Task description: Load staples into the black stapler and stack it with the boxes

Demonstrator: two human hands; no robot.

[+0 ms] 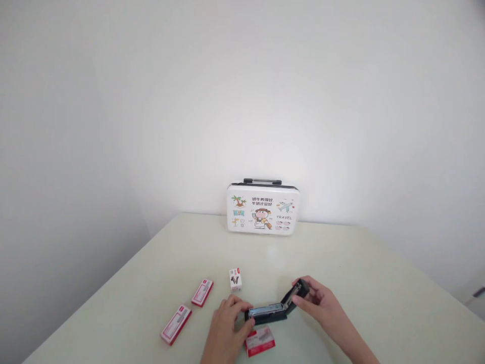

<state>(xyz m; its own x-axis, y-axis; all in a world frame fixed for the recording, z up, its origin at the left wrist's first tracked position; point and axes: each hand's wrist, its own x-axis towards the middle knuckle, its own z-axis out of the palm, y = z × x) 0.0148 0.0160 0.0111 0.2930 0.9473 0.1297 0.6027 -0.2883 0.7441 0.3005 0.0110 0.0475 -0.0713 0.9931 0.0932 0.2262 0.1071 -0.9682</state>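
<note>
A black stapler (268, 314) lies on the table with its top arm swung up and back, its metal staple channel showing. My left hand (228, 323) is closed on the left end of the stapler, thumb in front and fingers behind. Around the raised right part, my right hand (319, 302) is closed, with the thumb on the near side. Just in front of the stapler, beside my left hand, sits a red and white staple box (259, 341), its left end partly covered by that hand.
Two more red and white staple boxes (176, 324) (202, 292) lie to the left. A small white box (235, 279) with a stapler picture stands behind my left hand. At the back, a white carry case (263, 210) with cartoon prints leans near the wall on the pale table (151, 273).
</note>
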